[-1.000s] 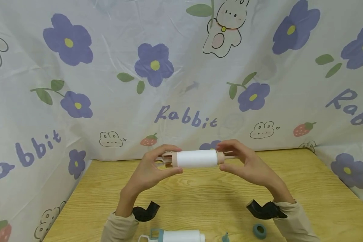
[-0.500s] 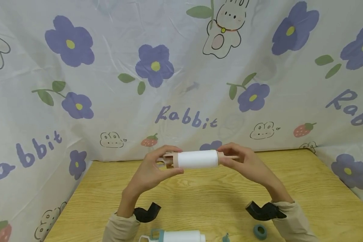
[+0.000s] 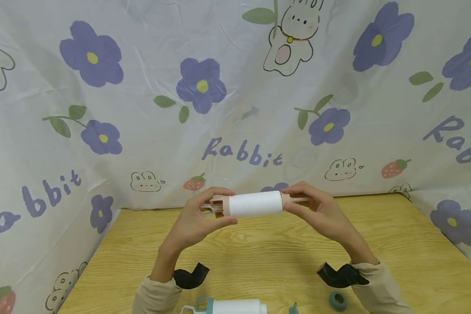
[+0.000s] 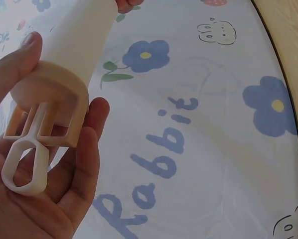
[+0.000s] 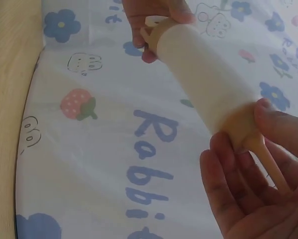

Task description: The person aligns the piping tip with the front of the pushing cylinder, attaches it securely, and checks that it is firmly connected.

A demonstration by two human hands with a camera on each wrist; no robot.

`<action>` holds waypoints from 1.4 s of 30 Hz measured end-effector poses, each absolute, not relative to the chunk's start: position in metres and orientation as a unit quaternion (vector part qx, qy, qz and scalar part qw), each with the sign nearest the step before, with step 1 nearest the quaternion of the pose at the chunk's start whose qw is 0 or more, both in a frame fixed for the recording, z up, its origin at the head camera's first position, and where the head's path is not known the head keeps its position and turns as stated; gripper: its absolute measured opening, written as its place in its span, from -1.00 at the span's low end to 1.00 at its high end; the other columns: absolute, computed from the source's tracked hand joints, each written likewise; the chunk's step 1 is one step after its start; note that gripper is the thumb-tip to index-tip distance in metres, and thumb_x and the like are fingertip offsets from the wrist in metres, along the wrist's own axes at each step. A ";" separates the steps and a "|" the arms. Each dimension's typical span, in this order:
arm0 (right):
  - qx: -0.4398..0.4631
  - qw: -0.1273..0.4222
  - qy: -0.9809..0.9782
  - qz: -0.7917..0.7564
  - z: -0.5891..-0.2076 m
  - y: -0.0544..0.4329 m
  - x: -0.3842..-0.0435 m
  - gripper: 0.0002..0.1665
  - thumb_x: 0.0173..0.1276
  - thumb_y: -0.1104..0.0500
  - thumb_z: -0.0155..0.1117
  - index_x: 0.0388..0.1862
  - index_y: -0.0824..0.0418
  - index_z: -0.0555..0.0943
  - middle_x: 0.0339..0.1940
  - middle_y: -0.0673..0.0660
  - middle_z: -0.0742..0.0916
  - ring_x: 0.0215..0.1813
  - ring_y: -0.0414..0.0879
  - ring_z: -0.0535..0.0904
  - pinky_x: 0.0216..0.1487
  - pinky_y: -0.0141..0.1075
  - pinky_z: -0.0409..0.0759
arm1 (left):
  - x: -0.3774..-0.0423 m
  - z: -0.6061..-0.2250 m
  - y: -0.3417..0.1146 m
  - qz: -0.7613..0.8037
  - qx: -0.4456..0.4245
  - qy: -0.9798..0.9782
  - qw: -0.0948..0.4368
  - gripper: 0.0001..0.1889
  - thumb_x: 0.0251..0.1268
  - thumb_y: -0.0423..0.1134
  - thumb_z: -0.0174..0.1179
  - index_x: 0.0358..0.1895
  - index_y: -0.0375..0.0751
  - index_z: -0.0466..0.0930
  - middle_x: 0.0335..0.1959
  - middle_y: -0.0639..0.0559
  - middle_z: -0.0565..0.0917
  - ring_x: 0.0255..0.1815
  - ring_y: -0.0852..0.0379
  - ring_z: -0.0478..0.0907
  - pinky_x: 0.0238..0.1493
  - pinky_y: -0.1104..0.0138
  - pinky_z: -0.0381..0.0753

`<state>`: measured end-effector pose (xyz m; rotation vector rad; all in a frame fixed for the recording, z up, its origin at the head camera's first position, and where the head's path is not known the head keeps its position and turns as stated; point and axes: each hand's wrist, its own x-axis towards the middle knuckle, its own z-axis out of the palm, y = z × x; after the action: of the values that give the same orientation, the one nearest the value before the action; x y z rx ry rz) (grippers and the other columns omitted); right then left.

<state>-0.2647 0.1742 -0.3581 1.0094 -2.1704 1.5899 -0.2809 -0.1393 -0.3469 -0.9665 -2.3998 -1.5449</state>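
Note:
A piping syringe [image 3: 256, 204] with a white barrel and beige ends is held nearly level above the table, its right end slightly higher. My left hand [image 3: 198, 216] grips its beige handle end, thumb and fingers round the collar [image 4: 52, 84]. A pale plunger ring [image 4: 25, 167] sticks out over the left palm. At the other end my right hand [image 3: 318, 209] pinches the beige cap [image 5: 238, 127] between thumb and fingers. From that cap a long thin beige nozzle [image 5: 269, 164] runs across the right palm.
On the wooden table [image 3: 251, 257] near the lower edge lies a second syringe [image 3: 235, 306], white with teal parts. A small teal nozzle [image 3: 293, 308] and a teal ring cap [image 3: 338, 301] lie to its right. A printed cloth [image 3: 235, 117] hangs behind the table.
My right fingers and thumb have closed onto the beige cap from a looser hold. The syringe's right end has risen slightly. My left hand keeps its grip.

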 end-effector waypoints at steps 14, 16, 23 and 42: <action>0.297 0.049 -0.787 0.538 -0.358 0.180 -0.272 -0.62 0.38 0.26 0.34 0.16 0.13 0.58 0.16 0.15 0.63 0.17 -0.06 0.64 0.02 -0.19 0.71 | -0.287 -0.353 -0.139 -0.496 -0.295 -0.816 0.030 -0.48 0.13 -0.12 0.49 0.20 0.18 0.57 0.13 0.02 0.63 -0.03 0.06 0.61 -0.09 0.18 0.63; 0.286 0.029 -0.798 0.530 -0.361 0.180 -0.276 -0.62 0.38 0.21 0.34 0.17 0.11 0.58 0.18 0.16 0.63 0.19 0.03 0.64 0.03 -0.21 0.70 | -0.291 -0.356 -0.139 -0.493 -0.284 -0.822 0.010 -0.49 0.15 -0.08 0.47 0.20 0.20 0.57 0.13 0.01 0.63 -0.02 0.04 0.60 -0.11 0.17 0.64; 0.279 -0.035 -0.813 0.510 -0.387 0.184 -0.298 -0.60 0.40 0.13 0.34 0.17 0.19 0.58 0.10 0.24 0.64 0.10 0.07 0.66 -0.03 -0.21 0.71 | -0.311 -0.382 -0.141 -0.457 -0.262 -0.848 -0.059 -0.52 0.16 0.01 0.45 0.17 0.18 0.60 0.11 0.01 0.61 -0.10 0.01 0.57 -0.30 0.21 0.67; 0.296 -0.109 -0.844 0.434 -0.455 0.176 -0.325 -0.69 0.37 0.18 0.36 0.01 0.29 0.58 -0.10 0.19 0.72 -0.09 -0.06 0.67 -0.10 -0.36 0.63 | -0.344 -0.445 -0.144 -0.394 -0.318 -0.846 -0.168 -0.54 0.23 -0.18 0.41 0.21 -0.03 0.58 0.27 -0.08 0.55 0.14 -0.04 0.47 0.06 0.15 0.46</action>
<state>-0.3246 0.1761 -0.4549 0.9999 -2.8528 1.4682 -0.3436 -0.1436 -0.4454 -1.1212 -2.9859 -1.3902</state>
